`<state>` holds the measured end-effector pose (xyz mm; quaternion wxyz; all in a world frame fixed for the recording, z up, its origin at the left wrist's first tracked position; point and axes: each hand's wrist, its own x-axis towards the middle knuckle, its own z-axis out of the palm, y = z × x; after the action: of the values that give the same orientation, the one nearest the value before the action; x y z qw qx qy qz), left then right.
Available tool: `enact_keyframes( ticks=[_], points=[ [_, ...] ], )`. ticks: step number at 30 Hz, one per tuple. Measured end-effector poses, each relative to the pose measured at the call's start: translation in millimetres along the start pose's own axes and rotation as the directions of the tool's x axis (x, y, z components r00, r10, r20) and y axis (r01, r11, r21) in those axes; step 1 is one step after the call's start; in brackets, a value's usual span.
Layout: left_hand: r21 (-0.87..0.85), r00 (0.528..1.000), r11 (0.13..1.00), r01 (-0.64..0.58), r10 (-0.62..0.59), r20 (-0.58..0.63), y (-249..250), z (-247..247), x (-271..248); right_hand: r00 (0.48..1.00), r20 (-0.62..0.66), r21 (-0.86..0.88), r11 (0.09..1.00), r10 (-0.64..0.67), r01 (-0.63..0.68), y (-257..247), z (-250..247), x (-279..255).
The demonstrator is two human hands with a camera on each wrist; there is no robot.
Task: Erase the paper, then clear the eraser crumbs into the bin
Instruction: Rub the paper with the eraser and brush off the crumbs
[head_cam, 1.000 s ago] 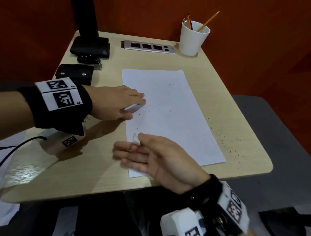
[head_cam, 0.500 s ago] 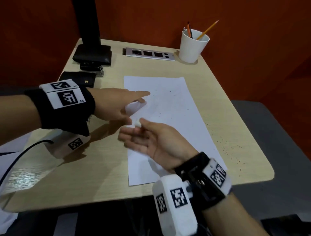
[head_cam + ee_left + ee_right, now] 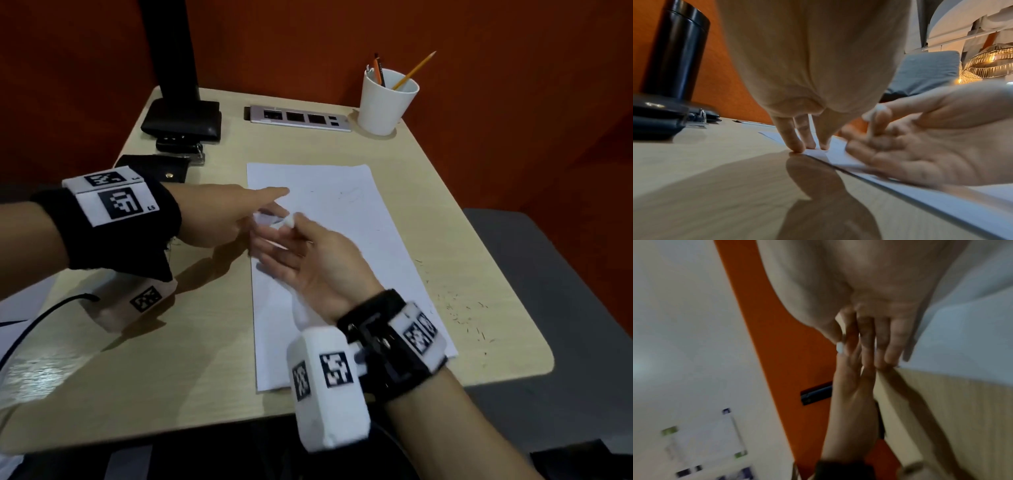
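Note:
A white paper [image 3: 342, 240] with faint marks lies on the wooden table [image 3: 191, 359]. My left hand [image 3: 267, 205] presses the sheet's left edge with straight fingertips [image 3: 797, 146]. My right hand [image 3: 301, 253] lies on its side on the paper, palm turned towards the left hand and close to it. A small white eraser [image 3: 290, 221] is pinched between its thumb and forefinger, and the other fingers are stretched out. The eraser [image 3: 878, 108] shows at the thumb tip in the left wrist view, and the eraser [image 3: 839, 347] is blurred in the right wrist view. Dark eraser crumbs [image 3: 462, 315] lie scattered on the table right of the paper.
At the back stand a white cup of pencils [image 3: 387, 102], a socket strip [image 3: 298, 118] and a black stand base [image 3: 181, 116]. A key fob [image 3: 181, 145] and a black pouch [image 3: 154, 168] lie at the back left. A grey seat [image 3: 548, 274] is beyond the right edge. No bin shows.
My right hand has slid up the paper from its near end to the left hand, with the eraser still pinched. The left hand stays on the paper's left edge.

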<state>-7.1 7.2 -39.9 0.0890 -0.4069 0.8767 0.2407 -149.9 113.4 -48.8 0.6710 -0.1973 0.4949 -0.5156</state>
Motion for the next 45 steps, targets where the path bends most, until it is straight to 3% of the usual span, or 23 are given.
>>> enact_keyframes(
  ticks=[3, 5, 7, 9, 11, 13, 16, 18, 20, 22, 24, 25, 26, 28, 30, 32, 34, 37, 39, 40, 41, 42, 45],
  points=[
    [0.019, 1.0, 1.0, -0.012, 0.012, -0.009, -3.2, -1.0, 0.4, 0.971, -0.216, 0.072, 0.99, -0.1, 0.118, -2.8, -19.5, 12.8],
    [0.019, 1.0, 1.0, -0.024, 0.024, -0.017, -2.9, -1.1, 0.0, 0.864, -0.432, 0.008, 0.957, -0.259, 0.291, -1.8, -41.4, 0.7],
    [-0.004, 1.0, 1.0, -0.023, 0.023, -0.022, -1.8, -1.1, -0.9, 0.754, -0.585, 0.064, 0.91, -0.297, 0.408, -0.1, -52.8, -19.0],
    [-0.019, 0.999, 0.999, -0.033, 0.033, -0.016, 0.8, -3.8, 0.6, 0.803, -0.523, 0.107, 0.912, -0.287, 0.396, -2.6, -46.5, -27.6],
    [-0.039, 0.999, 0.998, -0.04, 0.039, -0.019, 3.2, -10.3, 4.3, 0.913, -0.325, 0.087, 0.953, -0.247, 0.289, -10.7, -28.8, -14.6],
    [-0.014, 0.996, 0.999, -0.047, 0.046, -0.07, 6.9, -18.9, 7.9, 0.976, -0.149, 0.086, 0.981, -0.159, 0.173, -20.0, -10.9, 9.8],
    [0.15, 0.992, 0.988, -0.019, 0.038, -0.121, 5.7, -25.4, 16.9, 0.998, -0.053, 0.045, 0.998, -0.039, 0.042, -20.1, 1.3, 41.3],
    [0.246, 0.999, 0.969, 0.015, -0.004, -0.045, 0.2, -23.8, 23.6, 1.0, -0.018, 0.093, 0.996, -0.016, 0.017, -14.9, 0.2, 50.8],
    [0.318, 0.997, 0.947, 0.051, -0.065, 0.035, -6.9, -20.7, 28.1, 0.985, -0.138, 0.089, 0.989, -0.102, 0.115, -11.9, -9.5, 50.0],
    [0.399, 0.994, 0.915, 0.06, -0.092, 0.061, -10.8, -18.5, 29.2, 0.875, -0.389, -0.096, 0.958, -0.287, 0.271, -10.3, -29.5, 39.3],
    [0.454, 0.995, 0.89, 0.044, -0.082, 0.065, -12.3, -16.5, 30.1, 0.643, -0.641, -0.156, 0.891, -0.42, 0.426, -6.3, -48.2, 17.9],
    [0.464, 0.995, 0.885, 0.041, -0.081, 0.065, -11.6, -15.8, 29.7, 0.583, -0.689, -0.113, 0.858, -0.431, 0.501, -3.7, -52.1, 7.6],
    [0.467, 0.995, 0.883, 0.044, -0.083, 0.063, -12.0, -15.2, 29.5, 0.584, -0.676, -0.109, 0.846, -0.448, 0.522, -2.3, -53.4, 3.7],
    [0.456, 0.996, 0.889, 0.041, -0.074, 0.056, -12.7, -13.7, 29.4, 0.749, -0.505, -0.049, 0.881, -0.429, 0.472, -7.1, -35.8, 9.1],
    [0.42, 0.998, 0.907, 0.031, -0.049, 0.032, -11.7, -13.6, 28.8, 0.913, -0.27, 0.087, 0.936, -0.306, 0.34, -12.0, -12.3, 31.5],
    [0.38, 1.0, 0.925, 0.025, -0.024, -0.008, -10.1, -14.2, 27.8, 0.982, -0.128, 0.221, 0.962, -0.136, 0.162, -16.5, 5.2, 58.4],
    [0.352, 0.999, 0.935, 0.043, -0.035, -0.027, -10.0, -13.2, 27.2, 0.98, -0.179, 0.264, 0.956, -0.085, 0.131, -19.0, 5.4, 76.0],
    [0.342, 0.999, 0.939, 0.044, -0.033, -0.037, -14.2, -11.5, 29.4, 0.863, -0.41, 0.028, 0.942, -0.295, 0.336, -24.5, -17.0, 64.8],
    [0.32, 0.999, 0.947, 0.037, -0.029, -0.03, -17.7, -10.4, 29.7, 0.629, -0.64, -0.239, 0.892, -0.441, 0.383, -15.9, -36.0, 38.2],
    [0.309, 0.999, 0.95, 0.037, -0.029, -0.028, -18.4, -9.7, 29.5, 0.549, -0.69, -0.25, 0.868, -0.471, 0.43, -11.8, -40.3, 22.1],
    [0.302, 0.999, 0.953, 0.031, -0.024, -0.029, -18.9, -9.3, 29.5, 0.526, -0.698, -0.243, 0.852, -0.485, 0.463, -8.3, -42.4, 13.5],
    [0.295, 0.999, 0.955, 0.024, -0.016, -0.032, -18.0, -9.4, 28.9, 0.572, -0.66, -0.239, 0.858, -0.488, 0.455, -8.2, -37.2, 11.6],
    [0.25, 0.999, 0.968, 0.021, -0.009, -0.051, -13.4, -11.3, 28.4, 0.886, -0.331, -0.001, 0.939, -0.324, 0.343, -21.8, -0.6, 37.4]
  ],
)
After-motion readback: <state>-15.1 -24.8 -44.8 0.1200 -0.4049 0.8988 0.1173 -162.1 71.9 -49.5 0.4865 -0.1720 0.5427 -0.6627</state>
